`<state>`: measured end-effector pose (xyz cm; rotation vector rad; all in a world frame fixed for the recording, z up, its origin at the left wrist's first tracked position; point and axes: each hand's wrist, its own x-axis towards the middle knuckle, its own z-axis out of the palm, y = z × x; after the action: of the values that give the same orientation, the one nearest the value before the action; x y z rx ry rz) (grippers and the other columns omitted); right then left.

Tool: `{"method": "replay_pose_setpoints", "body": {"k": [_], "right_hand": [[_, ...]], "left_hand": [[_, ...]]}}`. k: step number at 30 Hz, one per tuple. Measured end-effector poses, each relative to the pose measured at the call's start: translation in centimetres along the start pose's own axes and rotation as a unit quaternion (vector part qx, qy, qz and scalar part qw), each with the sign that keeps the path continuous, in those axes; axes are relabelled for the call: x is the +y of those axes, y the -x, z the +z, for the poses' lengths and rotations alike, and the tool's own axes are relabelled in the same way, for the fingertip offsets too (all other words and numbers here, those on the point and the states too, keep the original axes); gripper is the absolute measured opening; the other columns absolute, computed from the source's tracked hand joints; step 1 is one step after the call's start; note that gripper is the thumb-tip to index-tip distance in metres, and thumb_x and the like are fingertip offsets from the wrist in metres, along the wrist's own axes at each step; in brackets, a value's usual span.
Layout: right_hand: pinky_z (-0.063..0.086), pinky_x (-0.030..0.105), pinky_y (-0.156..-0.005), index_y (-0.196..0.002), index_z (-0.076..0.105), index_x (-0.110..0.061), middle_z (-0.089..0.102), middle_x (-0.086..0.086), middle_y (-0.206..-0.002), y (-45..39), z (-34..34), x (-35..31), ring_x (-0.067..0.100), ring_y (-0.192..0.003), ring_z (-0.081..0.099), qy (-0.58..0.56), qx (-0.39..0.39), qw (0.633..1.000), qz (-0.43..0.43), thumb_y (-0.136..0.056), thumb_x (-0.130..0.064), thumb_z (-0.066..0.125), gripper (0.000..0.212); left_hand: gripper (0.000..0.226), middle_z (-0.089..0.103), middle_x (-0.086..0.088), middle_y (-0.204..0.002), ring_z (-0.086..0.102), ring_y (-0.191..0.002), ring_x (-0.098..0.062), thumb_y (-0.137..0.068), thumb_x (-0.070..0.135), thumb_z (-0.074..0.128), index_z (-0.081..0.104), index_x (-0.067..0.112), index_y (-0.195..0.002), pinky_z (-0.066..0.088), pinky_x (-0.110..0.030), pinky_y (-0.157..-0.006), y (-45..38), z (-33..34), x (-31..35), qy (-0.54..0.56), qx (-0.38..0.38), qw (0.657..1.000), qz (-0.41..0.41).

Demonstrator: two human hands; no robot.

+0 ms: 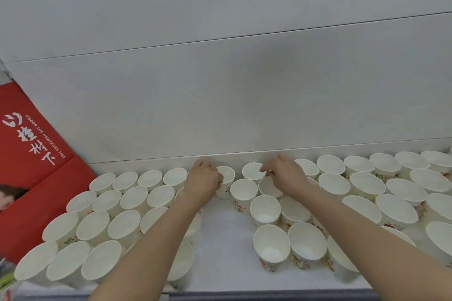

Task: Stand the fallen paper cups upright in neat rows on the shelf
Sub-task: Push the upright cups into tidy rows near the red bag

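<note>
Both hands — left hand [204, 182], right hand [285, 173] — each seemingly pinch one cup.

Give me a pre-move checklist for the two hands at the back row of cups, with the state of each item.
1. Left hand has a grip on the back-row cup: ok, fingers curl round its side.
2. That cup stands upright: ok, mouth faces up.
3. Right hand holds a cup: cannot tell; its fingertips are at the rim of the neighbouring cup.
4. Free shelf space in front for more cups: ok, a bare strip between the two groups.
5. Fallen cups left to stand: cannot tell; none shows, but the forearms hide some.
</note>
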<state>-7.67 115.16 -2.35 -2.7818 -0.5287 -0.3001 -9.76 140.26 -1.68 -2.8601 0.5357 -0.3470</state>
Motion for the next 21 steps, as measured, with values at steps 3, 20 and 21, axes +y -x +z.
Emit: {"method": "replay_pose_setpoints", "body": {"k": [3, 20, 21], "right_hand": [[0.041, 0.030, -0.071, -0.115, 0.066, -0.030, 0.066, -0.011, -0.110, -0.5, 0.0, -0.2, 0.017, -0.108, 0.048, 0.029, -0.042, 0.999, -0.017, -0.086, 0.000, 0.049, 0.044], [0.035, 0.036, -0.081, -0.075, 0.073, -0.025, 0.070, -0.009, -0.080, 5.0, -0.2, -1.2, 0.020, -0.087, 0.052, -0.028, 0.053, 0.998, -0.004, -0.084, -0.038, 0.065, 0.017], [0.033, 0.033, -0.084, -0.077, 0.073, -0.027, 0.071, -0.010, -0.081, 5.2, -0.1, -1.5, 0.017, -0.089, 0.052, -0.029, 0.020, 0.999, 0.003, -0.084, -0.041, 0.063, 0.019]], "left_hand": [[0.040, 0.066, 0.012, -0.108, 0.053, -0.101, -0.019, -0.071, 0.026, 0.074, 0.067, 0.033, -0.110, 0.034, -0.029, -0.086, 0.9, -1.0, 1.0, 0.114, 0.018, 0.993, 0.018], [0.018, 0.069, 0.006, -0.081, 0.051, -0.091, -0.017, -0.085, 0.031, 0.055, 0.073, 0.029, -0.088, 0.027, -0.030, -0.077, 5.6, -1.9, 2.1, 0.098, 0.027, 0.995, 0.021], [0.019, 0.069, 0.005, -0.080, 0.051, -0.090, -0.018, -0.085, 0.030, 0.055, 0.073, 0.028, -0.088, 0.026, -0.030, -0.076, 5.7, -1.9, 2.1, 0.097, 0.026, 0.995, 0.013]]}}
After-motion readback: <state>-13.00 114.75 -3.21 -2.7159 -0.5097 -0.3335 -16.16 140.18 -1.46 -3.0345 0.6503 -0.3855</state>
